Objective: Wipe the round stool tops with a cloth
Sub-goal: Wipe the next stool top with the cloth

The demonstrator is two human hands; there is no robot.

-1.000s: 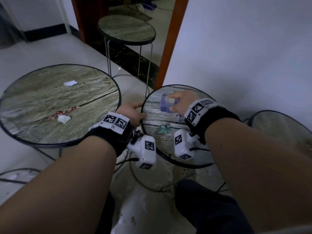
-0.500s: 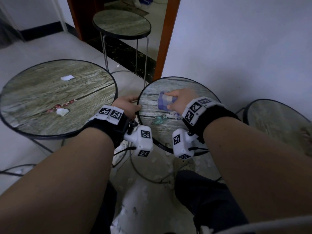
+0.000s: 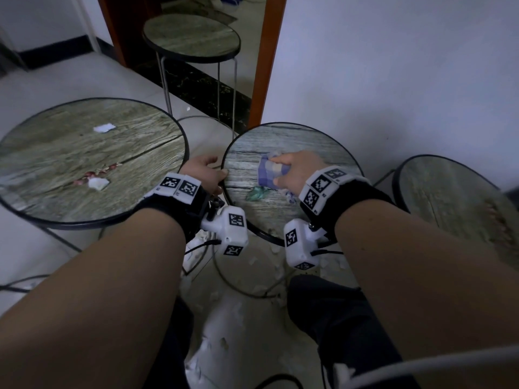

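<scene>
A small round stool top (image 3: pixel 303 141) with wood grain and a black rim stands in front of me. My right hand (image 3: pixel 297 171) grips a blue checked cloth (image 3: pixel 268 174) and presses it onto this top. A green scrap (image 3: pixel 257 193) lies just beside the cloth. My left hand (image 3: pixel 205 175) grips the stool's left rim. A larger round top (image 3: pixel 70 153) to the left carries white paper bits (image 3: pixel 104 127) and reddish crumbs (image 3: pixel 95 174). A third top (image 3: pixel 455 197) stands at the right, with brownish marks on it.
A taller stool (image 3: pixel 193 37) stands in the doorway with the orange frame (image 3: pixel 266 60). A white wall rises behind the small stool. White scraps (image 3: pixel 224 327) litter the tiled floor between my legs. Cables (image 3: pixel 16 284) run over the floor at the left.
My right hand has slid the cloth a little over the small top, toward its middle. My left hand stays on the rim. The camera has shifted slightly.
</scene>
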